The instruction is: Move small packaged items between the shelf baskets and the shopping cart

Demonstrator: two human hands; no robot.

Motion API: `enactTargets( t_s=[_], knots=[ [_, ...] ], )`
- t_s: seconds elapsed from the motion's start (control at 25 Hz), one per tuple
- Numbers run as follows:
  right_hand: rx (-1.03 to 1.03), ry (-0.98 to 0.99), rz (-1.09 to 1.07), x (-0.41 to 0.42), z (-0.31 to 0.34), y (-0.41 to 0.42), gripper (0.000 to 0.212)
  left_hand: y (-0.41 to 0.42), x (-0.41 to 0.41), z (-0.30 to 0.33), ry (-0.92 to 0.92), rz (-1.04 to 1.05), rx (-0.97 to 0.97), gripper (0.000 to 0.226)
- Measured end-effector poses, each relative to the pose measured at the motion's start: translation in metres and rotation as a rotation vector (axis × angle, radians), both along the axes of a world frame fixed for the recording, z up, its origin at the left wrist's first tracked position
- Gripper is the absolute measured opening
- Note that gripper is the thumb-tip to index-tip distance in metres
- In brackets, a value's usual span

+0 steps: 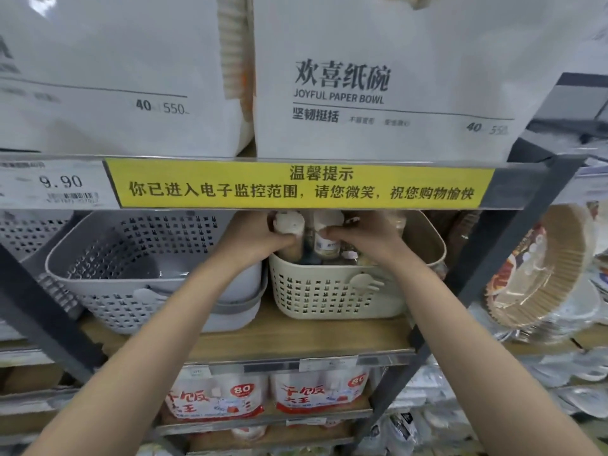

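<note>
Both hands reach into a cream basket point(329, 291) on the wooden shelf point(296, 340). Left hand point(253, 240), fingers curled, grips a small bottle w/ white cap point(289, 225); right hand point(365, 235) pinches a 2nd white-capped bottle point(324, 235) just beside it. Both bottles stand upright among other small packaged items inside the basket, partly hidden by the shelf edge above. Basket is perforated plastic w/ rounded corners & a round clip on front. Left of it, touching, a grey perforated basket point(131, 274), tilted fwd. Above: yellow notice strip point(296, 185), price tag 9.90 point(61, 182), white paper-bowl packs point(362, 77). Right: stacked pleated paper liners point(543, 274), round, tan
</note>
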State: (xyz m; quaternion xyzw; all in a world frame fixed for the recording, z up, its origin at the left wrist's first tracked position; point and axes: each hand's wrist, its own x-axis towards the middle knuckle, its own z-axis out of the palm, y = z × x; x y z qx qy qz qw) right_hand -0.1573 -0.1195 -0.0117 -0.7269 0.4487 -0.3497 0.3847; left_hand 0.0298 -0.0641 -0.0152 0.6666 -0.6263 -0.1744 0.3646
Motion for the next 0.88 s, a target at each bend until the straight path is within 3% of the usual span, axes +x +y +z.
enactTargets(
  t_s=[0.36,0.52,0.72,0.88],
  knots=[
    [0.056,0.180,0.092,0.007,-0.021,-0.024,0.035,-0.015,0.006,-0.010,-0.194,-0.057,0.051,0.049],
    [0.020,0.243,0.071,0.011,-0.024,-0.030,0.052,-0.019,0.008,-0.013,-0.210,-0.073,0.039,0.045],
    [0.007,0.286,0.075,0.017,-0.023,-0.038,0.028,-0.022,0.008,-0.013,-0.216,-0.091,0.011,0.040],
    [0.034,0.272,0.088,0.020,-0.028,-0.043,0.046,-0.025,0.011,-0.016,-0.330,-0.078,0.053,0.050]
  ],
)
